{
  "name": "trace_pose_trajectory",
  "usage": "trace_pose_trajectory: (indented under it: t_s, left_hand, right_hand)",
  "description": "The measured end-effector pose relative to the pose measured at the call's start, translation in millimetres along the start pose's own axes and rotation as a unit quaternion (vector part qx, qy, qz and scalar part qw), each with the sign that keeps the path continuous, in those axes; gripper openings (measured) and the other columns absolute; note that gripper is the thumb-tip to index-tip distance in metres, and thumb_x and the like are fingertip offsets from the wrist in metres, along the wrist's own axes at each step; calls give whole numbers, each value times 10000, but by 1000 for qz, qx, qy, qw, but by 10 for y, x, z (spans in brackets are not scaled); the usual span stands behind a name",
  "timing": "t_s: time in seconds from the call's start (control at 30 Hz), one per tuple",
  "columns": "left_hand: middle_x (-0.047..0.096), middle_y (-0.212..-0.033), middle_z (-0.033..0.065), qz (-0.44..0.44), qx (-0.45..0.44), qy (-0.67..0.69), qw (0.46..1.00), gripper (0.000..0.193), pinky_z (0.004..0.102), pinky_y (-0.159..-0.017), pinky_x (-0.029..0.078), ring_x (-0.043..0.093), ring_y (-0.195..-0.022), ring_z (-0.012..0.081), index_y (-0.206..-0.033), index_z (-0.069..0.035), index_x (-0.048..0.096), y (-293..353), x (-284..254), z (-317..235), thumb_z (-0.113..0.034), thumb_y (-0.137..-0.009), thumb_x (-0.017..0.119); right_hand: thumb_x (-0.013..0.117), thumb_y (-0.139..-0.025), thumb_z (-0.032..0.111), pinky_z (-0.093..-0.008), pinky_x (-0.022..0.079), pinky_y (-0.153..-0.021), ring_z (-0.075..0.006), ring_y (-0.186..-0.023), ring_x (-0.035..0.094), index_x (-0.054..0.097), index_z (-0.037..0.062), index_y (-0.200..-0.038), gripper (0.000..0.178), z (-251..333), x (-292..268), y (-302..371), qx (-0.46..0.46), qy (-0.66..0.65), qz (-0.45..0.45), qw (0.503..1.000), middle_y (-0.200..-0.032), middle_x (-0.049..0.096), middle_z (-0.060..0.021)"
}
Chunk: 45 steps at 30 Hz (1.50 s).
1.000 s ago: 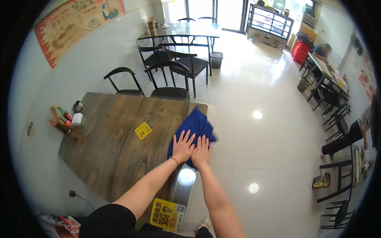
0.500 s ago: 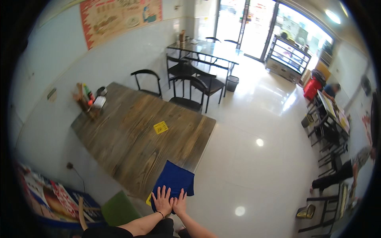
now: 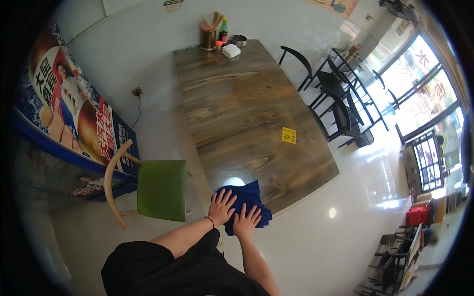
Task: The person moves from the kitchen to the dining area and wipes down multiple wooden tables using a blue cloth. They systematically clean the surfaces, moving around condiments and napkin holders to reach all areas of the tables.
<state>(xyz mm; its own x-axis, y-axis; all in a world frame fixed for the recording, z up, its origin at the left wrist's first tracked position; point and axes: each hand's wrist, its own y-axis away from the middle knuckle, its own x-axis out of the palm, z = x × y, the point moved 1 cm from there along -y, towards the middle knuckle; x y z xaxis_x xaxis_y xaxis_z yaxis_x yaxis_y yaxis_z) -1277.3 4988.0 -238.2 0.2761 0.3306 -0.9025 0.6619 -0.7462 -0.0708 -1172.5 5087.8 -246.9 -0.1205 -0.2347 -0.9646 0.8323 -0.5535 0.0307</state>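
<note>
A dark blue cloth (image 3: 251,192) lies rumpled over the near corner of the wood-grain table (image 3: 237,108), partly hanging past its edge. My left hand (image 3: 221,209) rests flat on the cloth's left part, fingers stretched out and apart. Beside it, my right hand (image 3: 246,222) presses on the cloth's near right part, its fingers spread as well. Neither hand is wrapped round anything. A yellow square sticker (image 3: 289,135) is on the tabletop, beyond the cloth to the right.
At the table's far end stand a chopstick holder (image 3: 208,39), a sauce bottle (image 3: 223,32), white napkins (image 3: 231,51) and a round metal tin (image 3: 239,40). A green-seated chair (image 3: 163,190) is on the left, before a poster-covered blue unit (image 3: 74,108). Black chairs (image 3: 340,116) stand right.
My view has swung left, bringing the green chair and the whole table into sight. The cloth is more bunched under my hands, which have drawn slightly apart.
</note>
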Motion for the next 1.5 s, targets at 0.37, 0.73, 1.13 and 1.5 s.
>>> trace_pose_trajectory:
  t_s: [0.37,0.73,1.13,1.5]
  left_hand:
    - [378,-1408,130,-23,-101,-62,993,535,661,-1043,127,238,-1352,368,-1323,-151,480,-856,-220,395,-375,-840,541]
    - [334,-1457,149,-39,-101,-165,980,531,600,-1086,116,202,-1387,353,-1326,-72,461,-1994,-286,1149,-351,-875,487]
    - [319,-1459,161,-57,-164,-166,971,602,615,-1068,146,300,-1310,409,-1403,-113,367,-2488,849,-1105,-405,-885,463]
    - [338,-1452,145,-18,-114,-137,984,552,584,-1091,123,313,-1304,404,-1406,-153,373,-3561,1602,-2645,-375,-906,445]
  right_hand:
    - [485,-890,412,-553,134,-1104,-414,-1367,206,403,197,-1394,555,153,-55,-1327,-170,18,45,984,-1448,319,-202]
    - [492,-895,341,-455,150,-1131,-290,-1387,220,392,128,-1388,547,556,58,-2396,-195,-114,-1,974,-1486,298,-105]
    - [476,-893,351,-465,153,-1132,-297,-1392,214,412,155,-1387,535,-1864,-646,-2540,-143,-107,-18,984,-1502,272,-104]
    - [492,-872,432,-509,162,-1110,-325,-1361,258,460,181,-1351,542,-3736,-1109,-3012,-86,-76,-89,989,-1466,329,-124]
